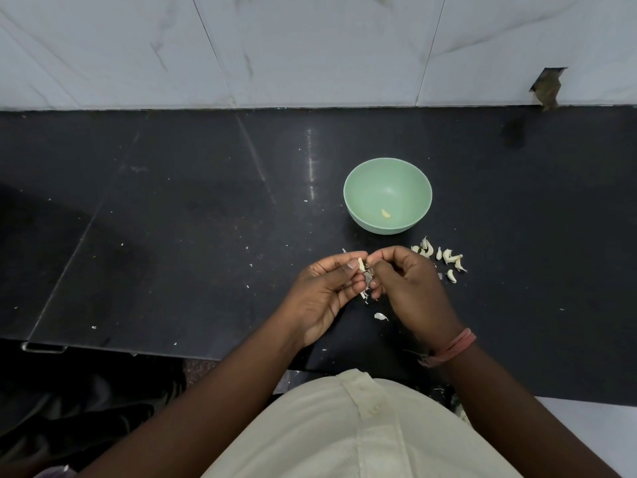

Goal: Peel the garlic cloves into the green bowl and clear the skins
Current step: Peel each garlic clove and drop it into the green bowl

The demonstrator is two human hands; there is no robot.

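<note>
A green bowl [356,201] stands on the black counter with one peeled clove [386,213] lying inside it. Just in front of the bowl, my left hand [327,291] pinches a garlic clove [361,264] between thumb and fingers. My right hand [406,284] meets it from the right and pinches the skin of the same clove. Loose bits of skin hang below the fingers. Several unpeeled cloves [444,258] lie in a small heap to the right of my hands.
A piece of skin [380,316] lies on the black counter [172,219] below my hands, and small white flecks are scattered around. A white tiled wall [275,46] runs behind the counter. The counter's front edge is close to my body.
</note>
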